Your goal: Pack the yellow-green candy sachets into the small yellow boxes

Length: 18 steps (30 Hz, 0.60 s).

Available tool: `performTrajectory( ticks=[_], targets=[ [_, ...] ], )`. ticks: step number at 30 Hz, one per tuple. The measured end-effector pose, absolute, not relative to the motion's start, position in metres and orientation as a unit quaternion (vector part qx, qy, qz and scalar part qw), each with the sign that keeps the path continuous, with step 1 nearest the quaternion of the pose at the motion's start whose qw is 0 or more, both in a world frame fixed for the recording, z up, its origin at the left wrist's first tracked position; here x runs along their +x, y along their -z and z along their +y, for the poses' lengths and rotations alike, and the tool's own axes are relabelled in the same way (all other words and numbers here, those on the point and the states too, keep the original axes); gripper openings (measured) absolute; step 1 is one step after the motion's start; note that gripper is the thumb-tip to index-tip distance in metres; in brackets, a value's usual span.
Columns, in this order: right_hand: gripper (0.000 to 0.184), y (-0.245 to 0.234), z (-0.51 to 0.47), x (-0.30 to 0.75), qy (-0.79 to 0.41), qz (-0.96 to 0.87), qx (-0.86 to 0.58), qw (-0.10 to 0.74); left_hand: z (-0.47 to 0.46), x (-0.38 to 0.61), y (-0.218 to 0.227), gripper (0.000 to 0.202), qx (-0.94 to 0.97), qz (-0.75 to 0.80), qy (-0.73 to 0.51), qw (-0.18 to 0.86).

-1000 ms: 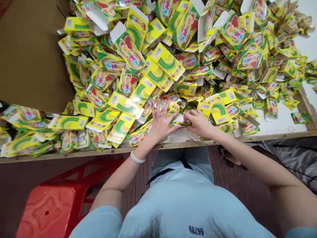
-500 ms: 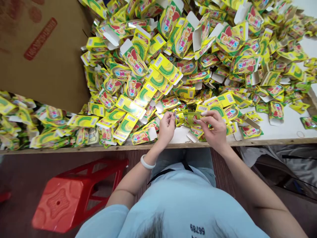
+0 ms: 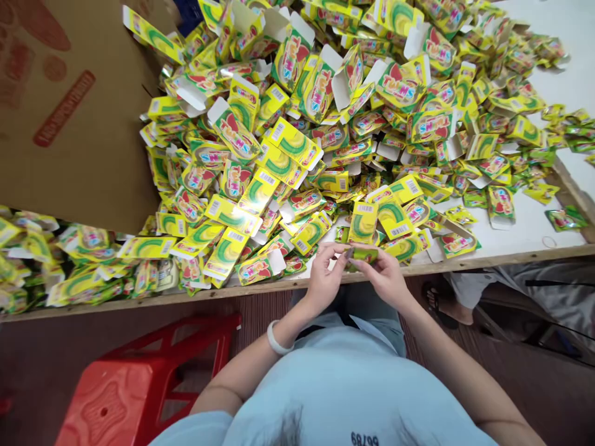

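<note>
Over the table's front edge, my left hand [image 3: 326, 274] pinches one end of a small green candy packet [image 3: 364, 254]. My right hand [image 3: 385, 277] is closed on its other end, with thumb and fingertips close to those of the left. Part of the packet is hidden behind the fingers. Just beyond the hands lies a yellow candy box [image 3: 363, 223] with a barcode. Another yellow box [image 3: 310, 232] rests to the left of it.
A large heap of yellow-green candy boxes [image 3: 290, 148] covers much of the white table [image 3: 534, 229]. A brown carton [image 3: 88, 167] stands at the left. Below the wooden edge is a red plastic stool [image 3: 109, 396]. Someone's sandalled foot [image 3: 458, 310] shows at the lower right.
Both hands have come closer together and nearer my body, with the green packet between them. Two yellow boxes now lie near where the hands were. The view has shifted slightly.
</note>
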State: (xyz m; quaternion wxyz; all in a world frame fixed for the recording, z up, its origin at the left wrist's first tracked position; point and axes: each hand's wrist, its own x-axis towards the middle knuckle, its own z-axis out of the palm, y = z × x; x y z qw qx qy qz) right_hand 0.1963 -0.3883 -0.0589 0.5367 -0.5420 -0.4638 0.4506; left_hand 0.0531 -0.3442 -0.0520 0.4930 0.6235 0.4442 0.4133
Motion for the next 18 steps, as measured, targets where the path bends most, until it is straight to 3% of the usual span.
performTrajectory(
  ticks=[3, 6, 10, 14, 18],
  targets=[
    [0.023, 0.062, -0.401, 0.210, -0.454, -0.384, -0.574, 0.563, -0.327, 0.064, 0.055, 0.027, 0.743, 0.437, -0.385, 0.329],
    [0.022, 0.065, -0.407, 0.233, -0.436, -0.313, -0.598, 0.595, -0.291, 0.074, 0.059, 0.039, 0.876, 0.353, -0.279, 0.174],
    [0.028, 0.068, -0.412, 0.256, -0.498, -0.252, -0.568, 0.605, -0.244, 0.075, 0.059, 0.048, 0.973, 0.147, -0.151, 0.099],
    [0.039, 0.064, -0.411, 0.263, -0.515, -0.200, -0.546, 0.630, -0.226, 0.059, 0.048, 0.044, 0.957, 0.149, -0.188, 0.165],
    [0.038, 0.042, -0.398, 0.262, -0.477, -0.231, -0.532, 0.660, -0.250, 0.041, 0.040, 0.036, 0.803, 0.276, -0.310, 0.428]
  ],
)
